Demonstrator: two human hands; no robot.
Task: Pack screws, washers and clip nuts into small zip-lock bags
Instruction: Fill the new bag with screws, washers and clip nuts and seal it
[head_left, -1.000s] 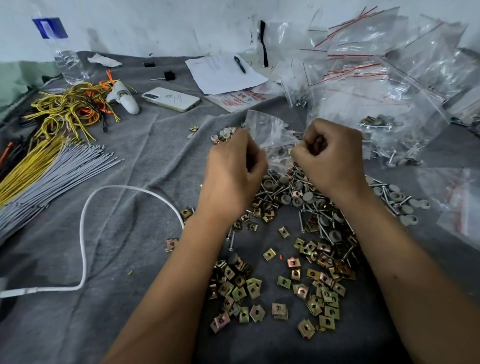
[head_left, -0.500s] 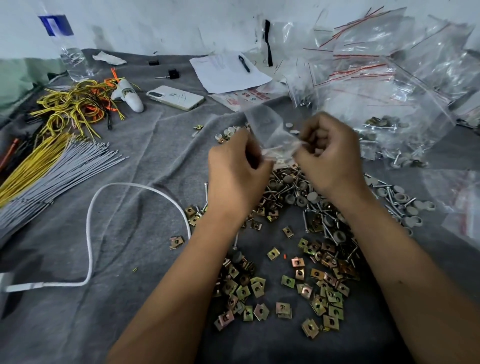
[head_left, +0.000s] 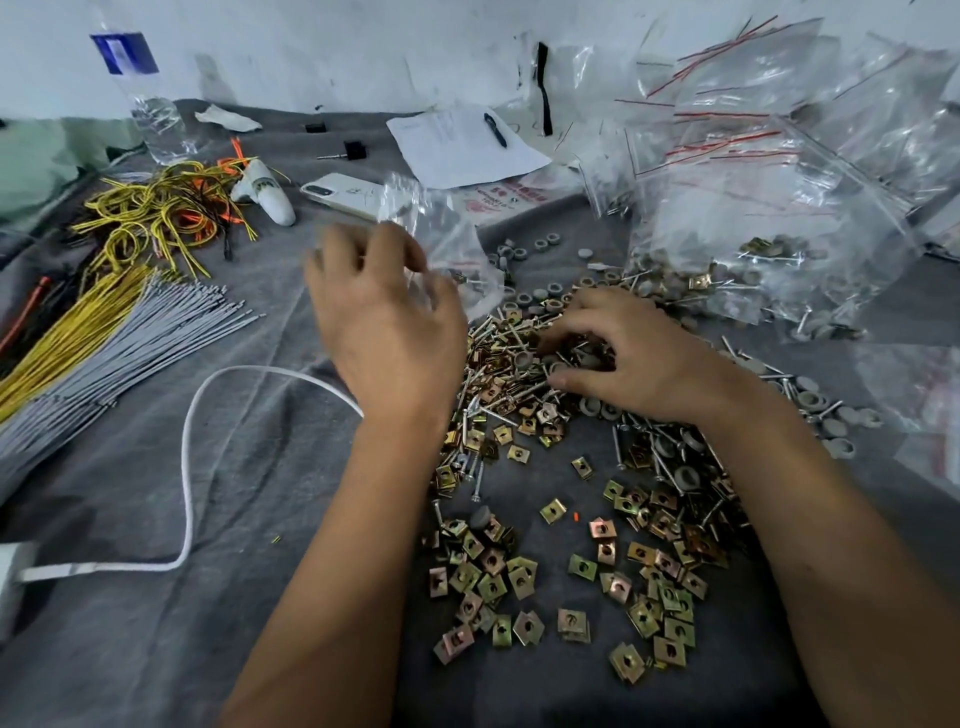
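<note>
A small clear plastic zip-lock bag is held up by the left hand, above the grey cloth and just behind the pile. The picture is blurred there, so how tightly the fingers are closed cannot be told. The bag looks light, thin and floppy. It is best held by the stiff strip at its mouth. Which way the mouth points cannot be seen.

The right hand is laid on the pile of thin silver screws, fingers bent to pick. Nothing is seen held yet. The screws are hard and small and lie pointing every way. They are best pinched by the shaft.
</note>
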